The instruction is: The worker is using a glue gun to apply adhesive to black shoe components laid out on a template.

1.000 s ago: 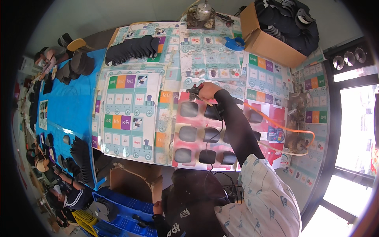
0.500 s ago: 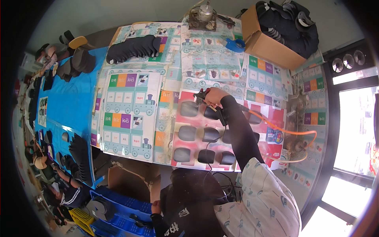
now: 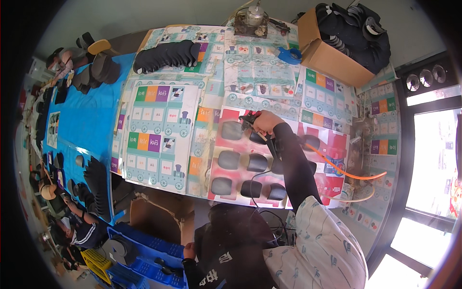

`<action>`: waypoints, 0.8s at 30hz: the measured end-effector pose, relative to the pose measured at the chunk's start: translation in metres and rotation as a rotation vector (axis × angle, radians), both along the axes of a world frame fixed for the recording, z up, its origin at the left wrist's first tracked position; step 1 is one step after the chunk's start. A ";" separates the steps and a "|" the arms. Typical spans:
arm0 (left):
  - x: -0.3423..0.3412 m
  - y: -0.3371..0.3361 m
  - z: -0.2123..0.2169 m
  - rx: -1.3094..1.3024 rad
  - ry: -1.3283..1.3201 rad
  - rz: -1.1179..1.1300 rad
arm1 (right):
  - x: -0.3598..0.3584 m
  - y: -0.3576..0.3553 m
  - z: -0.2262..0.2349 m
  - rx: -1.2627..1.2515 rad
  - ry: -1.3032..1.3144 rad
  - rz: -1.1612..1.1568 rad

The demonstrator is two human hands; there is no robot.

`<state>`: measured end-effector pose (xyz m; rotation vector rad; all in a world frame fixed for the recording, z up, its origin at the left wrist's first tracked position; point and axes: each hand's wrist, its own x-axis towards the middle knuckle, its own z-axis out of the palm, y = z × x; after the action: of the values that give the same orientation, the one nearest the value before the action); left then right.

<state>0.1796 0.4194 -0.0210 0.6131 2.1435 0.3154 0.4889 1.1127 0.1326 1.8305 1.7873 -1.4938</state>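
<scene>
The left hand (image 3: 189, 250) sits just right of a blue crate (image 3: 159, 245) – whether its fingers grasp anything, I cannot tell; beyond the near edge of the counter (image 3: 204, 178) lie rows of dark pads (image 3: 257, 163), printed sheets (image 3: 156, 111) stretching left; at the far row, the right hand (image 3: 267, 123) – fingers clenched round a spray gun (image 3: 249, 119) – has shifted right and nearer since a second ago

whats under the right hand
Below the right hand and the dark tool it grips, part of a dark rounded pad shows on the red-and-white sheet; the pad's remainder is covered.
</scene>
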 end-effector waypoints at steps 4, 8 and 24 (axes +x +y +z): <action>-0.001 -0.018 -0.018 0.061 -0.017 -0.052 | -0.001 -0.014 -0.001 0.194 -0.005 0.018; -0.006 -0.026 -0.035 0.128 -0.041 -0.156 | 0.023 -0.035 0.024 -0.014 -0.042 0.024; 0.000 -0.092 -0.075 0.116 -0.451 0.211 | 0.132 -0.370 0.158 0.457 0.232 0.081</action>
<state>0.1794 0.3273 -0.0958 0.3378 1.7609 0.6341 0.6208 0.7428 0.2908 1.7933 2.4515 -1.4002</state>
